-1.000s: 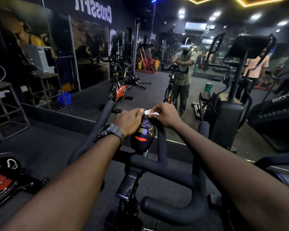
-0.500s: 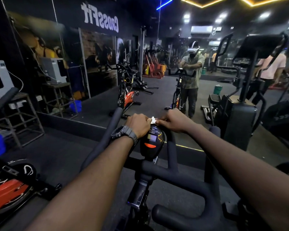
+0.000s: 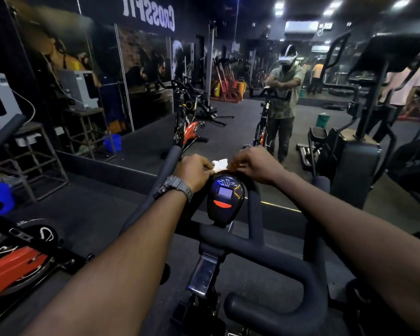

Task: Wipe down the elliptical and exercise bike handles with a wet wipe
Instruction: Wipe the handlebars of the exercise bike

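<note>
Ahead of you, a wall mirror (image 3: 228, 93) with reversed CROSSFIT lettering (image 3: 149, 14). To your left, a metal stool (image 3: 34, 156) carrying a grey-white machine (image 3: 0, 100), a blue bucket (image 3: 112, 142) in the reflection, and a red flywheel (image 3: 12, 265) low beside you. Ceiling lights (image 3: 335, 7) glare overhead.

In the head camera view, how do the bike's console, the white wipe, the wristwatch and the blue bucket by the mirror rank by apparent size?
Largest to smallest as they look:
1. console
2. wristwatch
3. blue bucket and white wipe: too alike to rank.
The bucket stands much farther off, so it is probably bigger in reality.
</note>
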A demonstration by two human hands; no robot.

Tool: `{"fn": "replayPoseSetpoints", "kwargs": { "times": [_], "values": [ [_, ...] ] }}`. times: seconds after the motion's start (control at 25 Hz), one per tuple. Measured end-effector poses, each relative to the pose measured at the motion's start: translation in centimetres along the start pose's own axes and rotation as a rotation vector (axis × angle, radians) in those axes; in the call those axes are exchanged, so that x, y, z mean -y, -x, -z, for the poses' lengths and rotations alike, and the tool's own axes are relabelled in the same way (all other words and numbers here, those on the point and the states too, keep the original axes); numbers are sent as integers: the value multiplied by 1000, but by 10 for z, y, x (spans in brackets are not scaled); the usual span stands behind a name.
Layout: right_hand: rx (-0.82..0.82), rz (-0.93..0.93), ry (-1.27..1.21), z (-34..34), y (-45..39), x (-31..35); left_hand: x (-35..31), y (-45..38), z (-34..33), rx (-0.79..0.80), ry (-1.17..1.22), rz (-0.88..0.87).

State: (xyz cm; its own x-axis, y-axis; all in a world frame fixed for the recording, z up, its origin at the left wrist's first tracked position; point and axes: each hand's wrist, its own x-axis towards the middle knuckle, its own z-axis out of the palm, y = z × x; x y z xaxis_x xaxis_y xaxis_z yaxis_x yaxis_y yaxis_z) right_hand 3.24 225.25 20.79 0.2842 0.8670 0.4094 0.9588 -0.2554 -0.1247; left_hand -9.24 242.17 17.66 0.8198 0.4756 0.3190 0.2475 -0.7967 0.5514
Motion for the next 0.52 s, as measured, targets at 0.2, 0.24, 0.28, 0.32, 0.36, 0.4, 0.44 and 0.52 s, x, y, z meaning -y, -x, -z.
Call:
{"fn": "replayPoseSetpoints", "kwargs": {
  "times": [0.2,0.24,0.28,0.32,0.36,0.4,0.44,0.52],
  "values": [
    [162,71,171,14,-6,7,8,0,-8,-34,9,-43],
    [183,66,183,14,-13,9,8,1,-8,-34,27,-41],
    [188,49,199,13,-19,12,9,2,-8,-33,38,-39],
    [174,55,192,11,-25,14,10,2,-7,-35,52,-42],
    [172,68,171,9,-28,18,12,2,-7,-40,65,-43],
    [179,95,148,5,-32,20,13,2,-7,-48,76,-42],
    [201,106,148,3,-34,24,15,2,-8,-63,87,-34],
    [237,126,154,0,-34,25,17,5,-9,-92,111,-3]
  ]
}}
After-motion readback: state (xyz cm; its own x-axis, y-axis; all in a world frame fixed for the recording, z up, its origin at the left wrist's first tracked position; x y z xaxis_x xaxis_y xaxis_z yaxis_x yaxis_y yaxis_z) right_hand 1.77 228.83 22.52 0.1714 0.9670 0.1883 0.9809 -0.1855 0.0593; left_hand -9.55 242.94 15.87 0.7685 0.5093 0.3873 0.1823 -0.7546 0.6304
